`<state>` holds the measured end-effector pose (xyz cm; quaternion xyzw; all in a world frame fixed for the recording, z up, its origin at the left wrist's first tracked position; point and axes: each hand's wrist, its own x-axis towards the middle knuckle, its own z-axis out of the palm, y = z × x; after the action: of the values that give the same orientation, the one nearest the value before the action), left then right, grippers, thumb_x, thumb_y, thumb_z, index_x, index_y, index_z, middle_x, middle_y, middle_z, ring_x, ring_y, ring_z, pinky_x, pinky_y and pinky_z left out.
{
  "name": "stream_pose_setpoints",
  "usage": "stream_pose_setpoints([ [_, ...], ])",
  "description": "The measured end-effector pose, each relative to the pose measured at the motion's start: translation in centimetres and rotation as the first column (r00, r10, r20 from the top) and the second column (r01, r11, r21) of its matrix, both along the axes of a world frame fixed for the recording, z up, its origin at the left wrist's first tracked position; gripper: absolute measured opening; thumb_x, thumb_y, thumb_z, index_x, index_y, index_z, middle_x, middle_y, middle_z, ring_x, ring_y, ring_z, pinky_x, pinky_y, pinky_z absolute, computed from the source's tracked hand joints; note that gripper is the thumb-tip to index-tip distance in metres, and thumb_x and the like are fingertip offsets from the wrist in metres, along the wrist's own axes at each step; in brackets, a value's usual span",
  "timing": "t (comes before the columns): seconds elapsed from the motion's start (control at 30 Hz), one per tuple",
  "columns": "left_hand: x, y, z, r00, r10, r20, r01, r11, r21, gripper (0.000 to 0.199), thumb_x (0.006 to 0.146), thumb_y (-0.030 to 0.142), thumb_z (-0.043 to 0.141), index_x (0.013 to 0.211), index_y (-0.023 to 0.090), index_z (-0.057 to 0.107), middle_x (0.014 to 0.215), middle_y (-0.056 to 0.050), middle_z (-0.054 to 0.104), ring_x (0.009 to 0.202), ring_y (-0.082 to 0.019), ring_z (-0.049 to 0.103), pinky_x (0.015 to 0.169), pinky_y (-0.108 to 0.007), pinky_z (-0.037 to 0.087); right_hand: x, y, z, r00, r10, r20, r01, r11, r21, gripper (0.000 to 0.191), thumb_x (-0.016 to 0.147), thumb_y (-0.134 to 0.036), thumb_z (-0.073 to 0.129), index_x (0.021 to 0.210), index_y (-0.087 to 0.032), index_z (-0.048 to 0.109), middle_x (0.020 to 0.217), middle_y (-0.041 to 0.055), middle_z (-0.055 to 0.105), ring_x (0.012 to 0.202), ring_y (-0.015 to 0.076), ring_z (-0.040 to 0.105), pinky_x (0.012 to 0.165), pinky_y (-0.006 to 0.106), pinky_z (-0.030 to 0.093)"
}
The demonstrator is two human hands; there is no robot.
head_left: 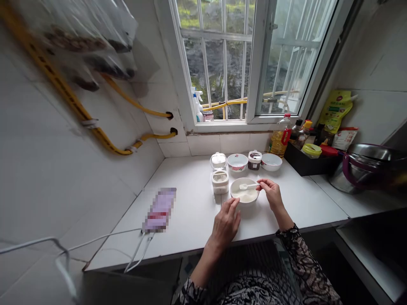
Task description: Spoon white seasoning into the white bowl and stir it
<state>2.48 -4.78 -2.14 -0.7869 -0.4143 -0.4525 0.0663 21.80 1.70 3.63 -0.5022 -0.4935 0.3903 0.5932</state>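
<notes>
A white bowl (pixel 234 195) of pale powder or fine grains stands near the counter's front. Over the powder, my right hand (pixel 271 192) pinches the handle of a small white spoon (pixel 246 186), whose scoop carries some of the same pale stuff. At the bowl's near left rim, the fingertips of my left hand (pixel 226 220) touch or almost touch the edge, with the thumb held apart. Just left of the bowl is a small lidded jar (pixel 220 183) with pale contents. Behind it stands another white jar (pixel 218 161).
Behind are a flower-patterned bowl (pixel 237 162), a dark-filled jar (pixel 255 160) and another white bowl (pixel 271 162). An oil bottle (pixel 280 137), a black condiment box (pixel 305 163) and a steel pot (pixel 352 171) stand right. A blurred purple object (pixel 160 209) with a cable lies left.
</notes>
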Motion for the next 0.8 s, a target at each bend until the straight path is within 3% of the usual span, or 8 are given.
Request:
stream_pose_setpoints([
  [0.27, 0.0, 0.2, -0.2, 1.000, 0.008, -0.007, -0.008, 1.000, 0.030, 0.044, 0.091, 0.010, 0.046, 0.134, 0.017, 0.044, 0.120, -0.012, 0.060, 0.111, -0.023, 0.061, 0.090, -0.036, 0.056, -2.4, 2.6, 2.1, 0.997, 0.031, 0.075, -0.041, 0.990, 0.135, 0.023, 0.074, -0.039, 0.055, 0.078, -0.018, 0.064, 0.058, 0.0036, 0.067, 0.060, 0.0194, 0.064, 0.067, 0.034, 0.052],
  [0.43, 0.0, 0.2, -0.2, 1.000, 0.009, -0.024, -0.008, 0.999, 0.043, 0.044, 0.089, 0.008, 0.045, 0.133, 0.015, 0.045, 0.120, -0.013, 0.060, 0.112, -0.023, 0.061, 0.090, -0.036, 0.056, -5.9, 3.7, 3.8, 0.970, 0.097, 0.223, -0.156, 0.952, 0.264, 0.016, 0.084, -0.030, 0.053, 0.083, -0.020, 0.066, 0.072, 0.0055, 0.071, 0.073, 0.0211, 0.067, 0.081, 0.037, 0.050],
  [0.5, 0.0, 0.2, -0.2, 1.000, 0.012, -0.028, -0.010, 0.999, 0.039, 0.045, 0.089, 0.008, 0.046, 0.133, 0.014, 0.045, 0.120, -0.013, 0.060, 0.112, -0.023, 0.061, 0.091, -0.036, 0.056, -6.6, 3.5, 3.9, 0.929, 0.149, 0.339, -0.258, 0.918, 0.301, 0.008, 0.081, -0.023, 0.059, 0.079, -0.021, 0.067, 0.071, 0.0044, 0.071, 0.078, 0.0217, 0.066, 0.093, 0.040, 0.045],
  [0.57, 0.1, 0.2, -0.3, 0.999, 0.015, -0.030, -0.014, 0.999, 0.034, 0.045, 0.089, 0.007, 0.046, 0.133, 0.014, 0.045, 0.120, -0.013, 0.060, 0.112, -0.023, 0.061, 0.092, -0.036, 0.056, -6.8, 3.2, 3.9, 0.837, 0.156, 0.524, -0.376, 0.860, 0.346, 0.011, 0.082, -0.017, 0.059, 0.077, -0.022, 0.067, 0.072, 0.0049, 0.072, 0.080, 0.0221, 0.065, 0.101, 0.043, 0.039],
  [0.63, 0.1, 0.2, -0.3, 0.999, 0.016, -0.033, -0.016, 1.000, 0.026, 0.046, 0.089, 0.008, 0.047, 0.134, 0.014, 0.045, 0.120, -0.013, 0.061, 0.113, -0.023, 0.061, 0.092, -0.036, 0.056, -6.5, 3.1, 3.8, 0.748, 0.084, 0.658, -0.436, 0.810, 0.392, 0.016, 0.087, -0.018, 0.053, 0.081, -0.022, 0.068, 0.078, 0.0070, 0.074, 0.083, 0.0226, 0.065, 0.102, 0.045, 0.037],
  [0.67, 0.1, 0.2, -0.4, 0.999, 0.017, -0.033, -0.017, 1.000, 0.021, 0.046, 0.089, 0.008, 0.047, 0.134, 0.015, 0.044, 0.120, -0.013, 0.061, 0.113, -0.023, 0.061, 0.092, -0.036, 0.056, -6.1, 3.2, 3.8, 0.740, 0.045, 0.671, -0.424, 0.805, 0.414, 0.018, 0.089, -0.019, 0.051, 0.084, -0.022, 0.068, 0.082, 0.0078, 0.075, 0.085, 0.0230, 0.065, 0.101, 0.045, 0.038],
  [0.8, 0.1, 0.1, -0.3, 0.999, 0.028, -0.024, -0.028, 1.000, 0.006, 0.047, 0.089, 0.008, 0.046, 0.135, 0.017, 0.043, 0.121, -0.012, 0.059, 0.112, -0.023, 0.062, 0.090, -0.037, 0.057, -3.9, 4.4, 3.6, 0.894, 0.100, 0.437, -0.268, 0.901, 0.342, 0.017, 0.089, -0.031, 0.051, 0.089, -0.021, 0.065, 0.079, 0.0062, 0.073, 0.077, 0.0220, 0.068, 0.081, 0.037, 0.049],
])
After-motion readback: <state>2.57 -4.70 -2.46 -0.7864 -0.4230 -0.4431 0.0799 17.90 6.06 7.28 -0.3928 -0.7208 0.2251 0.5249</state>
